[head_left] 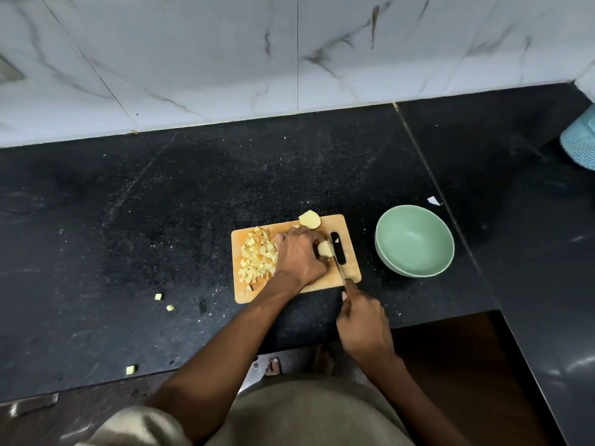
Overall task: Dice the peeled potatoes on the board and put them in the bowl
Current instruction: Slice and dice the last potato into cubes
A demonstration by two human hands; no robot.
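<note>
- Potato piece on the wooden cutting board, pale cut face up, pinned under the fingers of the left hand.
- Left hand curled over that piece, knuckles up, forearm crossing the near edge of the board.
- Knife just right of the piece, blade running from far to near along the board's slotted handle hole; tip close to the left fingertips.
- Right hand closed around the knife handle, sitting off the near right corner of the board, above the edge of the surface.
- Diced potato heaped on the left half of the board, a loose pile of small yellow cubes, some with brownish faces.
- Second potato chunk at the far edge of the board, partly overhanging it, untouched by either hand.
- Green bowl right of the board, near but apart from it; looks like two bowls nested, a second rim showing below the first. No potato visible inside.
- Black speckled surface carrying board and bowl; white marbled tile wall behind.
- Stray cubes off the board: two left of it on the surface, one more at the near left edge.
- Small white scrap beyond the bowl.
- Light blue woven object at the far right, cut off by the frame edge; cannot tell what it is.
</note>
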